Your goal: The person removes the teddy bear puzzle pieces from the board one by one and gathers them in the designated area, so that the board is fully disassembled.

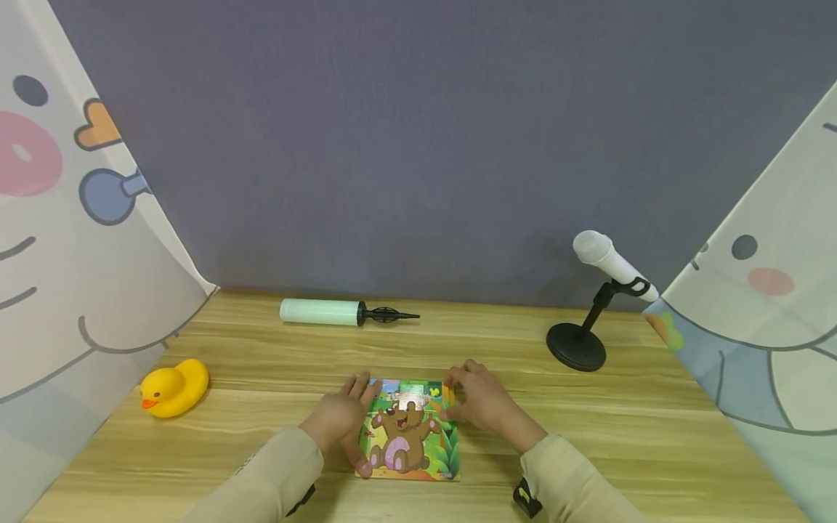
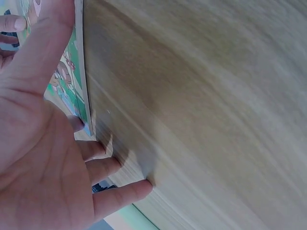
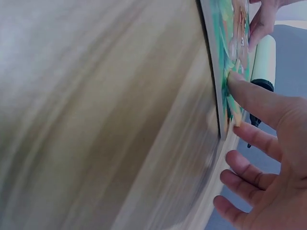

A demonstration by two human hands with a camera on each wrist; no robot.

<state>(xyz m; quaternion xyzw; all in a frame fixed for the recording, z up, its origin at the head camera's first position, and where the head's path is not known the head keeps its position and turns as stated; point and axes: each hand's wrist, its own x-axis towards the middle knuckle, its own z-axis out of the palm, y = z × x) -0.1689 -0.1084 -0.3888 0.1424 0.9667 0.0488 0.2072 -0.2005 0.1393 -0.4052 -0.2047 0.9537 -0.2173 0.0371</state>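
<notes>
A square picture puzzle (image 1: 404, 443) with a cartoon brown bear lies flat on the wooden table. Along its left side my left hand (image 1: 341, 418) is spread, thumb at the lower left corner and index finger by the upper left corner. In the left wrist view the other fingers of that hand reach past the puzzle's edge, fairly straight. At the upper right corner is my right hand (image 1: 487, 399), its thumb touching the picture near the right edge and its index fingertip at the corner. The right wrist view shows its remaining fingers loosely bent, holding nothing.
Behind the puzzle lies a pale green hand pump (image 1: 322, 311) with a black nozzle. A yellow rubber duck (image 1: 175, 388) sits at the left. At the back right, a white microphone (image 1: 608, 256) leans in a black stand (image 1: 577, 346). A grey panel (image 1: 418, 160) closes off the back.
</notes>
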